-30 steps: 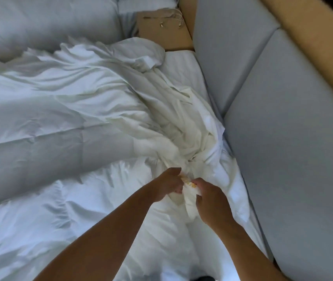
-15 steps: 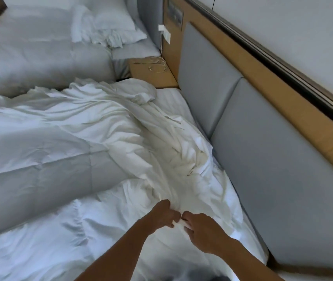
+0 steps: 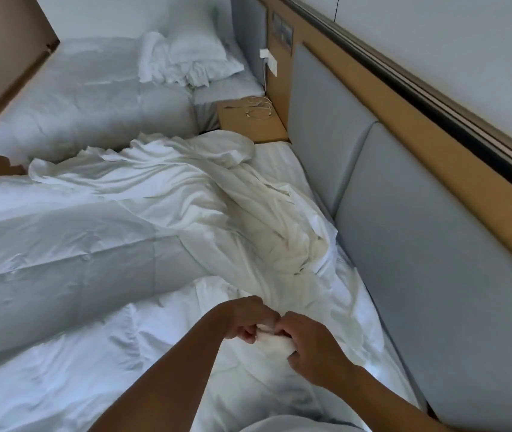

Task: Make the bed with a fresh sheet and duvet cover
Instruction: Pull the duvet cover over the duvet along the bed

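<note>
Far left: second bed [image 3: 86, 98] with white bedding, and a loose pile of pillows and linen [image 3: 186, 60] at its head end.

Near left: quilted duvet [image 3: 61, 251] lay folded across the near bed and reached its near edge.

Centre: thin, crumpled duvet cover [image 3: 186, 188] lay over the far part of the duvet, gathered in deep folds toward the headboard side.

Near centre: left hand [image 3: 242, 319], fingers curled, pinched a small wad of white cloth [image 3: 275, 339]. Right hand [image 3: 313, 347] sat just beside it, thumb and fingers curled on the same wad, knuckles of the two hands almost touching. The wad was held low over the bedding. Could not tell whether it was a corner of the cover or of the duvet.

Far centre-right: wooden nightstand [image 3: 248, 123] stood between the beds with a white cable [image 3: 259, 109] coiled on top. A white plug [image 3: 268, 62] sat on the wall panel above it.

Right: grey padded headboard [image 3: 435, 275], wood-framed, ran along the bed's right side.
</note>
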